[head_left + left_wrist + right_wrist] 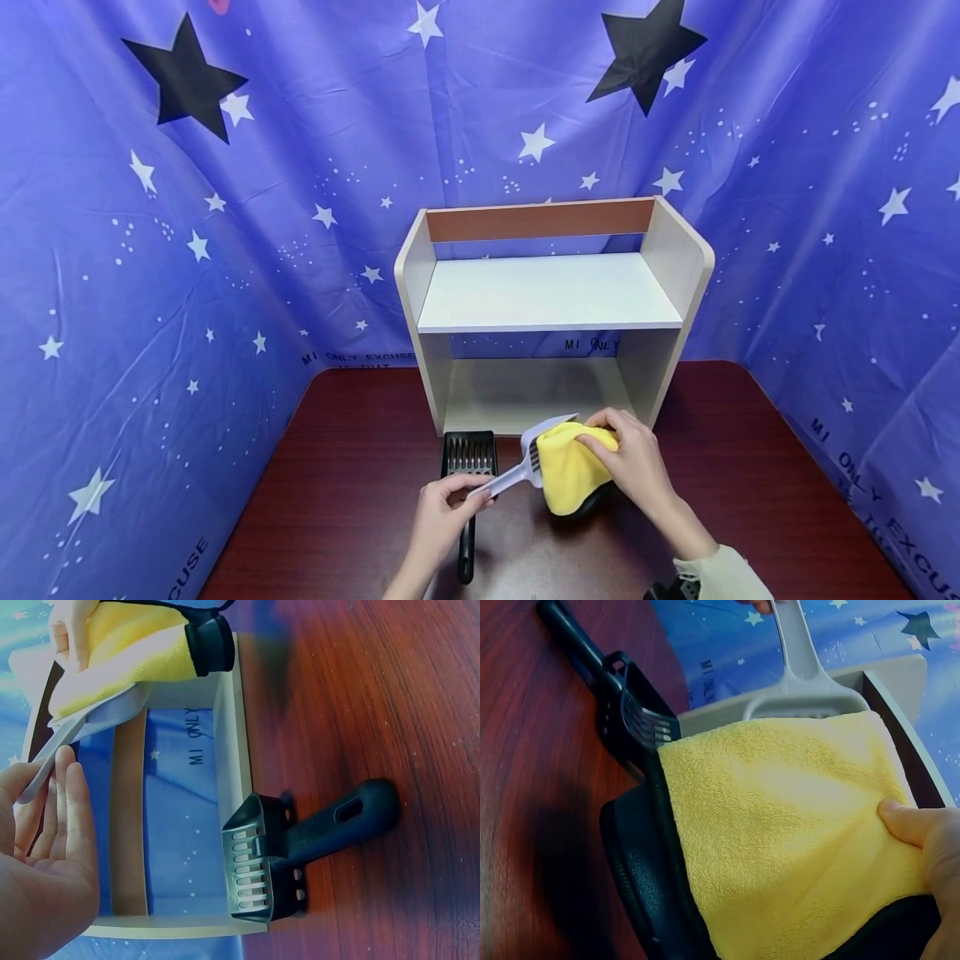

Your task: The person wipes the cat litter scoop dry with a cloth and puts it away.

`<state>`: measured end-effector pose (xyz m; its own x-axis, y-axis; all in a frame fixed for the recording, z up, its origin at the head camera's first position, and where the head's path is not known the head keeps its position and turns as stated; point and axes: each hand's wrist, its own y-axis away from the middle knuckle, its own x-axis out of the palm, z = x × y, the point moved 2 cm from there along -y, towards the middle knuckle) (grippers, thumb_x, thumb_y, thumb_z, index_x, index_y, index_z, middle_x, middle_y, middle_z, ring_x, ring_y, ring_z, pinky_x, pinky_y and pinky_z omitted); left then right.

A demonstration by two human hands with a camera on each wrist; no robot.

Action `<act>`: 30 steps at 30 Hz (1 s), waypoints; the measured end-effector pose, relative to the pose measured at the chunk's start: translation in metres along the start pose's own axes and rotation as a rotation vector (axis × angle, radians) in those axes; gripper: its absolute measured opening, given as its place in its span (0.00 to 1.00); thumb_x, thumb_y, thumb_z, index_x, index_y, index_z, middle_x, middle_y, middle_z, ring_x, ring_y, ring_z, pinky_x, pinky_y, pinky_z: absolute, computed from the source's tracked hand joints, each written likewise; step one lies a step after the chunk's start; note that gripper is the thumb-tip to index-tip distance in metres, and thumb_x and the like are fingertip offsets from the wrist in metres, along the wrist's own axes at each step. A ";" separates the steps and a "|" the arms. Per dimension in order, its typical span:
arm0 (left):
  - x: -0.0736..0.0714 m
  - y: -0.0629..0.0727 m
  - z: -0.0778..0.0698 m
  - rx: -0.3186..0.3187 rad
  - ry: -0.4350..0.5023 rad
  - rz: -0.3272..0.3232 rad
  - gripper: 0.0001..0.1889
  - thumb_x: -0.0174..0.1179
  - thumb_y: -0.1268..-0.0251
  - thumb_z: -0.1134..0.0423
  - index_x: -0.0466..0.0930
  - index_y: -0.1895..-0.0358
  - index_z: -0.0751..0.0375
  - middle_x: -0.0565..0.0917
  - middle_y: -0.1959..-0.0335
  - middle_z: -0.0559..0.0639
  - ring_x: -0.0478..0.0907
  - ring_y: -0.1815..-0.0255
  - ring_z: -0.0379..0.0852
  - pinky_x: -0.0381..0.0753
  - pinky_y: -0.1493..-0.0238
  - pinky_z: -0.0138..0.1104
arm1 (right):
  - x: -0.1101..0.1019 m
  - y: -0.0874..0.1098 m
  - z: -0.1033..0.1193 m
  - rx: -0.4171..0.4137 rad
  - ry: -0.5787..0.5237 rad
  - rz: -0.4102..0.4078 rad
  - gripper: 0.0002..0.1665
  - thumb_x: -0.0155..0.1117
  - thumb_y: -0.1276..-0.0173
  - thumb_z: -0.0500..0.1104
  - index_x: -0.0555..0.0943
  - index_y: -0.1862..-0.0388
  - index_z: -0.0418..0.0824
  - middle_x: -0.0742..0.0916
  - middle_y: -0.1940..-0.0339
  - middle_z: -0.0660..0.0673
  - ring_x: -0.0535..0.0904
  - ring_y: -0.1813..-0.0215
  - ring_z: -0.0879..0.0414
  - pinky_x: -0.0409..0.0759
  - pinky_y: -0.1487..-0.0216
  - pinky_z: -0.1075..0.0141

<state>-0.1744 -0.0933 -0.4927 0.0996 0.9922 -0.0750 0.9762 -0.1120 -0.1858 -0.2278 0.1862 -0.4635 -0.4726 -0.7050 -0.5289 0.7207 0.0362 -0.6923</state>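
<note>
My left hand (441,518) pinches the handle of a pale grey slotted litter scoop (510,478), which is raised above the table and tilted. In my right hand (637,462) is a yellow plush cloth (570,471) with black edging. The cloth lies over the scoop's head and hides most of it in the right wrist view. My right thumb (906,823) presses on the yellow side; the other fingers are mostly hidden there. A black slotted scoop (300,840) rests on the table, its handle (467,550) toward me.
A pale two-level shelf unit (547,292) stands at the back of the dark red wooden table (337,500), just behind the hands. A blue-purple curtain (300,167) with stars surrounds the table's back and sides.
</note>
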 end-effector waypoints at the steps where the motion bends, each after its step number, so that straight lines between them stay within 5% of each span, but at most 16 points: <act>1: 0.001 0.000 0.000 -0.005 0.001 -0.001 0.11 0.66 0.40 0.74 0.85 0.55 0.76 0.87 0.60 0.72 0.86 0.68 0.34 0.87 0.62 0.29 | 0.002 0.000 0.002 -0.003 -0.005 0.003 0.16 0.82 0.54 0.40 0.81 0.71 0.48 0.85 0.72 0.54 0.74 0.67 0.65 0.68 0.67 0.77; 11: 0.005 0.001 -0.001 -0.003 -0.003 -0.002 0.10 0.66 0.41 0.75 0.85 0.57 0.75 0.87 0.60 0.71 0.86 0.69 0.34 0.87 0.63 0.28 | 0.011 0.001 0.009 -0.012 -0.019 -0.002 0.16 0.83 0.54 0.40 0.80 0.73 0.49 0.85 0.73 0.55 0.74 0.69 0.65 0.67 0.67 0.77; 30: 0.006 0.001 0.000 -0.021 -0.028 0.028 0.10 0.67 0.41 0.73 0.86 0.56 0.73 0.87 0.62 0.69 0.84 0.70 0.31 0.86 0.64 0.25 | 0.011 0.003 0.003 0.092 0.083 0.007 0.17 0.83 0.53 0.40 0.79 0.74 0.48 0.86 0.73 0.52 0.78 0.70 0.59 0.74 0.69 0.66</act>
<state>-0.1725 -0.0875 -0.4931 0.1217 0.9867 -0.1077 0.9769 -0.1383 -0.1630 -0.2294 0.1764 -0.4703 -0.5052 -0.6439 -0.5746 0.7655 -0.0269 -0.6429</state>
